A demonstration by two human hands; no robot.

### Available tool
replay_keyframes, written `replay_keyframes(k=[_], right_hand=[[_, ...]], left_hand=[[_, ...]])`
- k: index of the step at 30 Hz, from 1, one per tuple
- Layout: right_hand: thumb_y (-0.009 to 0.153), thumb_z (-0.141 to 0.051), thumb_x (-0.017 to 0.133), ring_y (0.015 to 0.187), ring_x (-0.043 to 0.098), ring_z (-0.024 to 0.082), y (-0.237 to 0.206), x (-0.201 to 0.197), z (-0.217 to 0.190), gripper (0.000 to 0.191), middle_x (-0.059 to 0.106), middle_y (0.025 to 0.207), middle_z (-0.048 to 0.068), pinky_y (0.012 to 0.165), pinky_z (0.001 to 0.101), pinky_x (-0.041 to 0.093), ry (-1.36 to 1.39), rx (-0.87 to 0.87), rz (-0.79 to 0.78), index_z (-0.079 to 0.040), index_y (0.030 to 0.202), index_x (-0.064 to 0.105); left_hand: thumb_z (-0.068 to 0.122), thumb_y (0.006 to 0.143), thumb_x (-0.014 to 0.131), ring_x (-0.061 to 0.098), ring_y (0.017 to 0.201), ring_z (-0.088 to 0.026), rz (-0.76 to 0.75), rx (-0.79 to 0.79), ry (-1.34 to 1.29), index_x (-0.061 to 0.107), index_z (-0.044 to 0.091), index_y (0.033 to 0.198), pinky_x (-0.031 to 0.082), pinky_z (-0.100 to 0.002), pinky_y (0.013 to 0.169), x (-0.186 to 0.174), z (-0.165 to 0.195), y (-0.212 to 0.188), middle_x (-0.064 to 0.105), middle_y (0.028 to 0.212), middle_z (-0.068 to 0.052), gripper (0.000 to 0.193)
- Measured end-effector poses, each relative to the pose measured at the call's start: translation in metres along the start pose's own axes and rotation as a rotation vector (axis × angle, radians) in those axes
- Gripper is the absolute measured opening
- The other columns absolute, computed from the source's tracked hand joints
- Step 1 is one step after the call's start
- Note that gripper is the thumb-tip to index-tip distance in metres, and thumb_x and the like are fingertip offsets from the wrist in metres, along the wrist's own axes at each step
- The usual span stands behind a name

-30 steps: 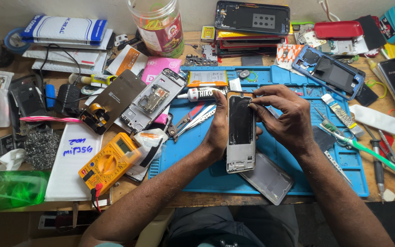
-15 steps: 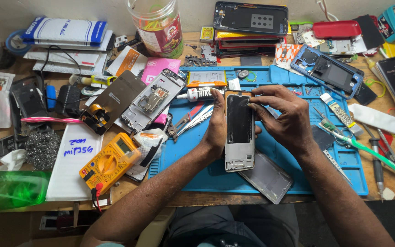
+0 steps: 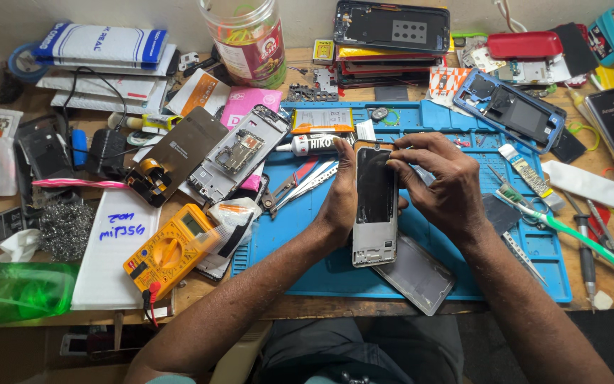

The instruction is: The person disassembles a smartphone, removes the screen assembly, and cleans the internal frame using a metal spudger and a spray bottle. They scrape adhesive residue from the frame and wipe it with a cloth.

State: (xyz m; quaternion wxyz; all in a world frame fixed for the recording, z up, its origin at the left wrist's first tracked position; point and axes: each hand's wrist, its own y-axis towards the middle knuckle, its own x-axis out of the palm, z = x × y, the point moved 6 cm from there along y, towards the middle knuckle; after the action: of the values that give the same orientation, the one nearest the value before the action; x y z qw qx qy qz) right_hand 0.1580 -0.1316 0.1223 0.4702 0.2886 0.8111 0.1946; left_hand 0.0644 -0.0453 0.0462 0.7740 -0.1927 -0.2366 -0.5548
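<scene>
Both hands: on one stripped phone frame, held upright-ish over the middle of the blue work mat.
Left hand: wrapped round the frame's left edge, thumb against the side, so closed on it and taking the weight.
Right hand: fingers bunched at the frame's top right corner, fingertips pinching the edge there. Palm arches over the mat to the right of the frame.
Frame itself: silver rim, dark inner face with scuffy residue, bottom end pointing toward me. It's lifted clear of the mat, as far as I can tell.
Just under it: a grey back panel lying flat on the near part of the mat, partly tucked beneath the frame's lower end.
Left of my hands: tweezers and a white glue tube on the mat.
Off the mat, left: yellow multimeter with a red lead, an opened phone showing its board, and a green spray bottle at the near left edge.
Right side: green toothbrush across the mat's edge, blue phone shell further back.
Far middle: clear plastic jar and a stack of phone backs.
</scene>
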Motion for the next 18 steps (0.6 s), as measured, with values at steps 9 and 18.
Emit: replay_keyframes(k=[9, 18], right_hand=[[0.091, -0.004, 0.08, 0.098, 0.074, 0.022, -0.0005, -0.0003, 0.0005, 0.01, 0.073, 0.11, 0.01, 0.082, 0.0314, 0.061, -0.012, 0.021, 0.008, -0.002, 0.1, 0.075], [0.092, -0.003, 0.079, 0.103, 0.074, 0.021, 0.0023, -0.0035, 0.0051, 0.011, 0.074, 0.113, 0.01, 0.086, 0.0305, 0.062, 0.044, 0.009, -0.011, -0.004, 0.103, 0.076]], left_hand=[[0.089, 0.087, 0.012, 0.069, 0.071, -0.016, 0.03, -0.006, 0.106, 0.058, 0.002, 0.119, 0.059, -0.028, 0.06, -0.001, -0.0021, -0.001, 0.067, 0.084, -0.012, 0.104], [0.088, 0.086, 0.012, 0.071, 0.078, -0.018, 0.045, -0.008, 0.045, 0.055, 0.002, 0.131, 0.063, -0.031, 0.067, 0.0021, 0.003, -0.0009, 0.064, 0.097, -0.015, 0.106]])
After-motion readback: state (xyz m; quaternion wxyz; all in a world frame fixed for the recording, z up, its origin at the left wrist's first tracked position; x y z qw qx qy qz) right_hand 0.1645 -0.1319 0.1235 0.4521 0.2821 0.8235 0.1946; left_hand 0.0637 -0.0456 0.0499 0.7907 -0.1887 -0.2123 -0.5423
